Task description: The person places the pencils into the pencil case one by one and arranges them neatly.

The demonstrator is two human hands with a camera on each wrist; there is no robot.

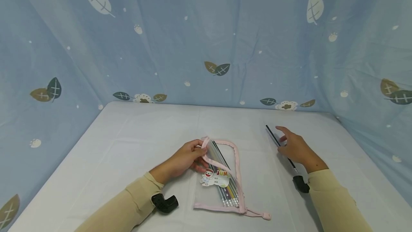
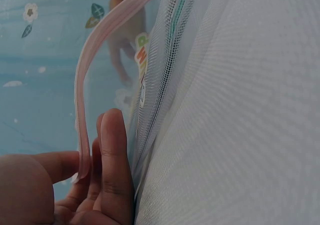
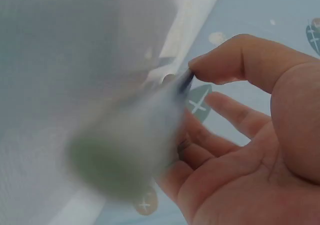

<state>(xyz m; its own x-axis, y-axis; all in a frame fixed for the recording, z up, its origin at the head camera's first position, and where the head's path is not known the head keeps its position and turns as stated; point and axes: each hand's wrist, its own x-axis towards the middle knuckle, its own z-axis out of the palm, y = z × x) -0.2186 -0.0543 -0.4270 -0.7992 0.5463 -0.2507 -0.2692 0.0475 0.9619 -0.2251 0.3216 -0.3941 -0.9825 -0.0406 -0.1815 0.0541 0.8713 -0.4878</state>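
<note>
A see-through mesh pencil pouch [image 1: 202, 197] with pink trim lies at the table's front middle, its top flap lifted. Several pencils [image 1: 231, 197] with metal-banded ends show inside. The left hand [image 1: 186, 159] pinches the upper left edge of the pouch; in the left wrist view, the thumb presses the pink trim [image 2: 82, 90] against the fingers. To the right of the pouch, the right hand [image 1: 297, 149] pinches a dark pencil [image 1: 273, 136] above the table. Its near end, greenish and blurred, fills part of the right wrist view.
A white cloth covers the table [image 1: 135, 135]. Blue patterned curtain [image 1: 180, 38] hangs behind and at both sides. A pink zipper pull [image 1: 266, 216] trails from the pouch's lower right corner. Black wrist cameras [image 1: 165, 203] sit at both cuffs.
</note>
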